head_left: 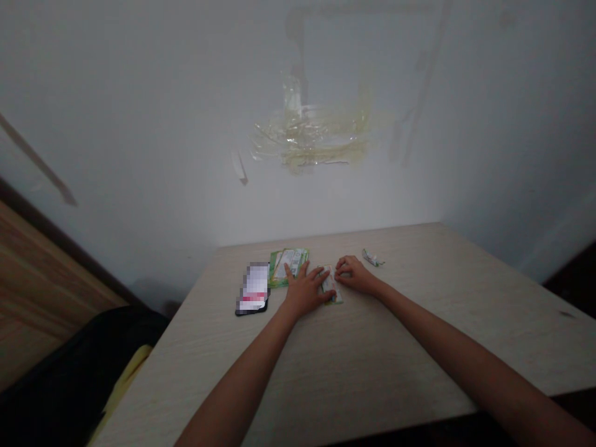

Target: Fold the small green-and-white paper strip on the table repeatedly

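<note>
My left hand (305, 288) lies flat on the table, fingers spread, pressing down the left side of a small green and white packet (331, 287). The fingertips of my right hand (352, 273) pinch the packet's upper right edge. A larger green and white packet (288, 265) lies flat just behind my left hand, under its fingertips. Most of the small packet is hidden by my two hands.
A black phone (254, 288) lies left of my left hand. A small crumpled wrapper (372, 257) sits right of my right hand. The light wooden table (419, 335) meets a white wall with tape remains (316, 139). A dark bag (69, 372) sits at lower left.
</note>
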### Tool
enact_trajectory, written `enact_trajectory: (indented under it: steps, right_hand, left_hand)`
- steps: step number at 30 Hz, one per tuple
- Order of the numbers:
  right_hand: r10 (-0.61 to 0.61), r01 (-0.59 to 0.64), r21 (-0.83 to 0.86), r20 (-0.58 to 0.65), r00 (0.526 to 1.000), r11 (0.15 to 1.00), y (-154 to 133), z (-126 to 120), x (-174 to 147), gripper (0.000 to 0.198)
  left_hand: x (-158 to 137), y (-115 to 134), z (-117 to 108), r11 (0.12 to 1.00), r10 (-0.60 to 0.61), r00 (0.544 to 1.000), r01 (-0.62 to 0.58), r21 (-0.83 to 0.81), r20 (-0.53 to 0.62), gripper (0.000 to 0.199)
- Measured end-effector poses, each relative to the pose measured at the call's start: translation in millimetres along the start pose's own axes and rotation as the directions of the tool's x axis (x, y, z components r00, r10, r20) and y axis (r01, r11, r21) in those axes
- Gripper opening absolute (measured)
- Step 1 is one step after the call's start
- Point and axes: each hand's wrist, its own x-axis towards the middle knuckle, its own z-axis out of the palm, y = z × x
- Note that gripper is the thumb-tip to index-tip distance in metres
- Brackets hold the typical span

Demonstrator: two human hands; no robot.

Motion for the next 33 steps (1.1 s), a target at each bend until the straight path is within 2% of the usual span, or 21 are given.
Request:
enact_trajectory:
  steps: [15, 33]
  right_hand:
    - [-0.026, 0.023, 0.077, 0.033, 0.999, 0.997, -15, -5, -18, 0.004]
    - [-0.011, -0.016, 0.177, 0.148, 0.989, 0.984, -32, -15, -33, 0.005]
  left_hand:
    - [0, -2, 2, 1.0, 0.008, 1.0, -0.008, 0.001, -0.005, 0.066]
    - [0, -1, 2, 1.0, -0.004, 1.0, 0.004, 0.015, -0.003, 0.064]
